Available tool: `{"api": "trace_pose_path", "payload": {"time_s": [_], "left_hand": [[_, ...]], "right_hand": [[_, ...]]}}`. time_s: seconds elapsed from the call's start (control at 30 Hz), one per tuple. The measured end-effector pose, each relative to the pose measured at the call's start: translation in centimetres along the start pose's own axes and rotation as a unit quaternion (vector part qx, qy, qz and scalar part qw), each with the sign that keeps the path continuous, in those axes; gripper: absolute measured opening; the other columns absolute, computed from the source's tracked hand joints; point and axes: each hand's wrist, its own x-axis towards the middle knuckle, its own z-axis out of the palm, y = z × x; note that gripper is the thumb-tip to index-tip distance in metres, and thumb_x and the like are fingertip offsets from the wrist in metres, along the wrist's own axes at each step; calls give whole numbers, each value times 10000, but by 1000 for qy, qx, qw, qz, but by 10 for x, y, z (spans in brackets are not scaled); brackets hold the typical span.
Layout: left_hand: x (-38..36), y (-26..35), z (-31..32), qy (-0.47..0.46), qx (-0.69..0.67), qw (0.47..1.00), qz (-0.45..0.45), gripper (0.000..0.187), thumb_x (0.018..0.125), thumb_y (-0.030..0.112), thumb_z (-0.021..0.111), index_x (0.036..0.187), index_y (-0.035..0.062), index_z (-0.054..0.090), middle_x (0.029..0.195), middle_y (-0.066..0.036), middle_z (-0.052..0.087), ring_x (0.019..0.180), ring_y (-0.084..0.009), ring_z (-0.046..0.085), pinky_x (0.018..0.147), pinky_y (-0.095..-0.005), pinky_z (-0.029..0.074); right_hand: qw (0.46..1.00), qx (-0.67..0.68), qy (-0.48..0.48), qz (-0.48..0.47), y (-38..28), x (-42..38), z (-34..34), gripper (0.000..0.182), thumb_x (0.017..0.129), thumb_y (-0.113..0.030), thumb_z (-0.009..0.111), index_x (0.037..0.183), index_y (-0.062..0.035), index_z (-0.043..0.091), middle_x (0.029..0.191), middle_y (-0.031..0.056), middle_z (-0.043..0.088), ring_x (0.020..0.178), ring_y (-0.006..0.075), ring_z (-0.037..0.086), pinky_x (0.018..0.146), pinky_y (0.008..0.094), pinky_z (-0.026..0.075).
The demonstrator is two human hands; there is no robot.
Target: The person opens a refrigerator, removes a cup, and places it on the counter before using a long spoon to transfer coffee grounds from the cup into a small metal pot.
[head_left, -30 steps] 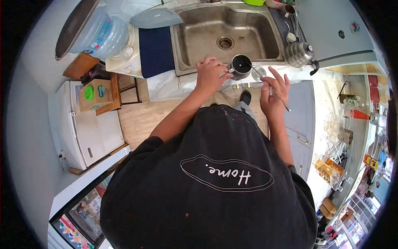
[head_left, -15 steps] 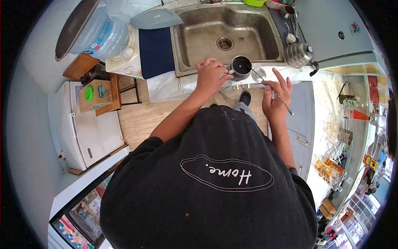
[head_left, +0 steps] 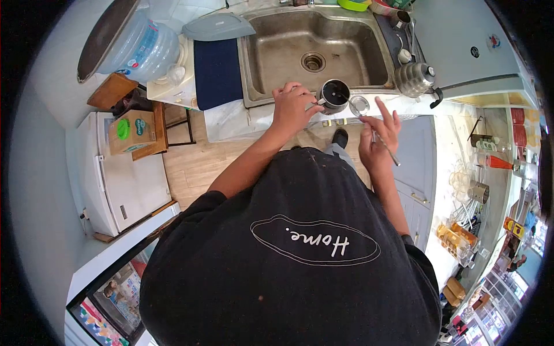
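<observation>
My left hand (head_left: pixel 293 109) grips the handle of a metal cup (head_left: pixel 334 96) with dark contents at the front edge of the sink. In my right hand (head_left: pixel 381 141) is a thin metal spoon (head_left: pixel 394 157), pinched between the fingers, its far part reaching toward the cup's mouth. My other right-hand fingers are spread upward. Between the cup and my right hand stands a small clear glass (head_left: pixel 359 105) on the white counter strip.
Behind the cup lies the steel sink (head_left: pixel 271 57). A steel kettle (head_left: pixel 414 79) stands right of it, near a ladle (head_left: pixel 404 56). A dark blue mat (head_left: pixel 218 75) and a grey lid-like piece (head_left: pixel 218 26) are at the left.
My right hand has shifted slightly left with the spoon, whose near end has moved left too. My left hand remains at the cup's handle.
</observation>
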Motion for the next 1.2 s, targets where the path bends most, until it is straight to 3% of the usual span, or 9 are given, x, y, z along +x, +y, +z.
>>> {"api": "trace_pose_path", "payload": {"time_s": [0.27,0.7,1.2], "left_hand": [[0,2,-2,-8,9,1000,-6,295,753,435,863,872,173,798,1050,30,718,1224,-256,559,958,-501,347],[0,3,0,10,10,1000,2,239,764,398,859,842,181,798,1014,22,711,1198,-241,546,936,-491,339],[0,3,-3,-5,4,1000,-3,298,765,440,851,859,164,793,1049,29,714,1227,-262,552,966,-500,355]], "right_hand": [[998,1,5,55,-4,14,6,126,871,-38,658,970,-92,715,1300,176,698,1286,291,625,1193,575,285],[999,-2,-8,44,-5,21,3,133,882,-23,643,978,-93,703,1271,153,716,1253,288,649,1187,581,294],[999,-2,-7,44,1,18,-2,127,882,-20,636,964,-88,706,1263,159,719,1228,298,662,1191,588,291]]}}
